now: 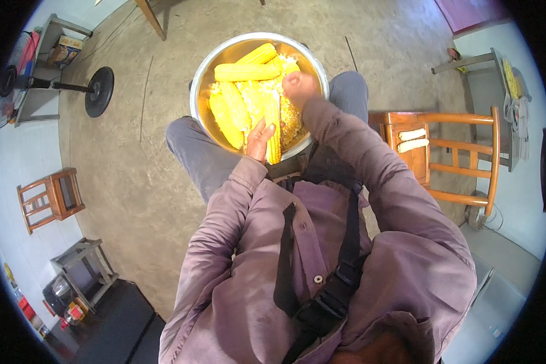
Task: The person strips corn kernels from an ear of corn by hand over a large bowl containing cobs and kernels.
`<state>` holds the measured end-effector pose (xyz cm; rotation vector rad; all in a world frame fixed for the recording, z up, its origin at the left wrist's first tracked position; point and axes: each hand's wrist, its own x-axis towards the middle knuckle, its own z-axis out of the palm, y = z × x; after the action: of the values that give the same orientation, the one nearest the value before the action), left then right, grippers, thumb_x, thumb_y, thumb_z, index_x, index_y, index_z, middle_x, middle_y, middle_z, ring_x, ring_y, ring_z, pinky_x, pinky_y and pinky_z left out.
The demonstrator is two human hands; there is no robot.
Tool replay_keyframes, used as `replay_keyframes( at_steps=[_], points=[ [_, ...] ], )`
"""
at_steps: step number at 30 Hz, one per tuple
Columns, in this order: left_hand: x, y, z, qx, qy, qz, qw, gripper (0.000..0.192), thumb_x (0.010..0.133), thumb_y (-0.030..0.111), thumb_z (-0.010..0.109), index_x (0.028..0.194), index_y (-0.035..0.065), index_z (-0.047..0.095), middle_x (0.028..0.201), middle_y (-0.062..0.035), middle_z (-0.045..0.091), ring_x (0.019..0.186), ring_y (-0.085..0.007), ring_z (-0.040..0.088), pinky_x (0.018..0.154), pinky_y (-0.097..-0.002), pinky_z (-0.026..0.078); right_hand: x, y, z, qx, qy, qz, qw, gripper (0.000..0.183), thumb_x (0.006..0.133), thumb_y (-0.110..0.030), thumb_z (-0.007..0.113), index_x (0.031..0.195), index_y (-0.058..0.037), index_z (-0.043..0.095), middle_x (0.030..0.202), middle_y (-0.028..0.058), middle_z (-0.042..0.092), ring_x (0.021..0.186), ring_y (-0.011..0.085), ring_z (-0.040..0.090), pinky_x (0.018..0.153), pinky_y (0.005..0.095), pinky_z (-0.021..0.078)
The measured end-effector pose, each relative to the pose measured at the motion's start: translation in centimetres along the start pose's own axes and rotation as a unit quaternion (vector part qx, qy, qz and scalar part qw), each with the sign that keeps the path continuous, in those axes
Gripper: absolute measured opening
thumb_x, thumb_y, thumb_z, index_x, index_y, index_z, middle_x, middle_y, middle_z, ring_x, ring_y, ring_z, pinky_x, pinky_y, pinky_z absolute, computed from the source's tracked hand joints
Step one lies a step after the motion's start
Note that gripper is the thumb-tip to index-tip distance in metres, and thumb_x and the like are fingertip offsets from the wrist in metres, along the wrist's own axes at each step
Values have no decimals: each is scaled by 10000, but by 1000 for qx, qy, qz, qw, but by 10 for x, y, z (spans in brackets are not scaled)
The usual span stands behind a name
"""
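Observation:
A large round metal basin [199,68] rests between my knees, holding several ears of yellow corn [248,72] and many loose kernels [291,119]. My left hand [259,139] grips an ear of corn [273,132] near its lower end, at the basin's near rim. Above the right side of the basin is my right hand [300,86], blurred, with its fingers curled in; whether anything is between them cannot be told. Two pale, stripped corncobs [412,145] lie side by side on the seat of a wooden chair [459,117] to my right.
On the left a fan's round black base [99,92] stands on the concrete floor, with a small wooden chair [61,194] farther down. A grey wooden stool [84,264] is at the lower left. A wooden leg [151,18] shows beyond the basin.

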<state>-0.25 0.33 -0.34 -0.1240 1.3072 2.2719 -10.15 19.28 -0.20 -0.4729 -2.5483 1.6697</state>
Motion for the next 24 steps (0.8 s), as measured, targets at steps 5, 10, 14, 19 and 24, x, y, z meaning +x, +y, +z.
replay_keyframes(
  at_steps=[5,10,14,19,24],
  points=[
    [4,-1,-3,-1,-24,-28,999,459,1006,212,585,1413,22,489,1186,-78,664,1027,-149,612,933,-296,473,58,13,-14,182,8,70,981,81,825,-139,691,819,-58,685,760,110,709,691,222,682,701,356,551],
    [7,-1,-2,-10,-8,-31,999,458,1006,215,585,1412,24,494,1183,-74,665,1019,-143,612,926,-290,474,10,25,-10,-9,-52,53,997,219,931,-185,626,990,19,681,760,67,681,584,141,618,592,284,527],
    [2,0,0,-9,21,1,1000,455,1000,202,592,1404,15,499,1211,-75,653,1078,-164,607,957,-301,467,-59,-13,-6,136,-102,91,981,273,948,-246,630,971,23,669,763,66,667,609,131,621,580,274,522],
    [4,2,3,-39,-8,-27,999,438,996,187,594,1390,17,506,1225,-75,640,1079,-177,613,951,-306,478,-41,-5,-9,255,-134,164,944,379,973,-343,606,772,-22,608,617,40,561,521,143,538,520,289,461],
    [3,-3,0,-23,-34,-20,999,450,1001,190,579,1416,47,479,1157,-73,659,912,-144,622,808,-282,519,-38,0,-12,309,-165,236,906,363,982,-333,624,756,-51,596,644,24,546,509,120,497,499,254,451]
  ],
)
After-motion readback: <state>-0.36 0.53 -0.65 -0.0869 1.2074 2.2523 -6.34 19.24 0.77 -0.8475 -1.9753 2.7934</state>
